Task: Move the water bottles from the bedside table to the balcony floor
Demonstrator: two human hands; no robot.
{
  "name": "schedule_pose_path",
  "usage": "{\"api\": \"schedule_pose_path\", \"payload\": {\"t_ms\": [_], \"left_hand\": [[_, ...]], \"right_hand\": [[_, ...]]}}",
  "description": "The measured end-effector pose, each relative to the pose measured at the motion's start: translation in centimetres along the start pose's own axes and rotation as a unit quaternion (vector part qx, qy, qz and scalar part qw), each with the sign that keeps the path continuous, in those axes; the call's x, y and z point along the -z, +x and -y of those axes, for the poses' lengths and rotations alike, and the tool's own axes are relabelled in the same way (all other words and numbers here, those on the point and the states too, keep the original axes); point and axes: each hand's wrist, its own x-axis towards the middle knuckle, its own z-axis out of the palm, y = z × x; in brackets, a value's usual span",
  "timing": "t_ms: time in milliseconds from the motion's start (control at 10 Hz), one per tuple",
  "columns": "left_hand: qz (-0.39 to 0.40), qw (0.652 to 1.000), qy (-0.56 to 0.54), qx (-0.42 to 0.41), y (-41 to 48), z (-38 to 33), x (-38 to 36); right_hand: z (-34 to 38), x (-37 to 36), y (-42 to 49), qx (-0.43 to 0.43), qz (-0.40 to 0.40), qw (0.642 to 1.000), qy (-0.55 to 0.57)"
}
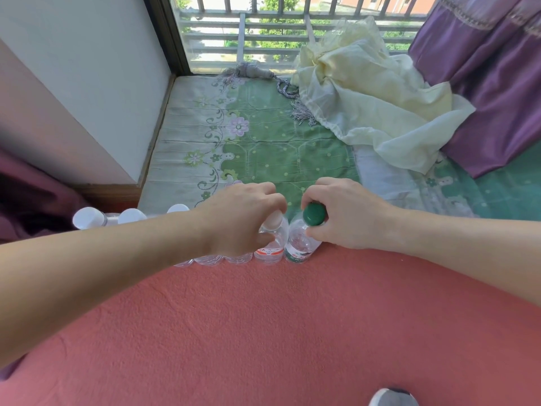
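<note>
A row of clear water bottles stands along the far edge of the pink surface (263, 332). My left hand (240, 218) grips the neck of a white-capped bottle with a red label (270, 250). Right beside it stands a green-capped bottle with a green label (300, 250), and my right hand (345, 212) pinches it at the neck just under the cap (313, 214). Both bottles stand upright, touching each other. Three more white caps (87, 217) show to the left behind my left forearm, which hides most of those bottles.
Beyond the bottles lies a green floral mat (263, 142) on the window platform. A pale yellow curtain (366, 92) and a purple curtain (491, 83) are heaped at the right. A white wall (87, 83) stands left, a barred window (263, 27) behind.
</note>
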Motion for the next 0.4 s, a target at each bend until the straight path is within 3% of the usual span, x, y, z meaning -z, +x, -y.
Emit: {"api": "schedule_pose_path", "payload": {"t_ms": [400], "left_hand": [[-0.014,1.0,-0.002,-0.001,-0.43,0.2,-0.22]], "right_hand": [[-0.12,-0.26,0.12,-0.002,0.018,1.0,0.001]]}}
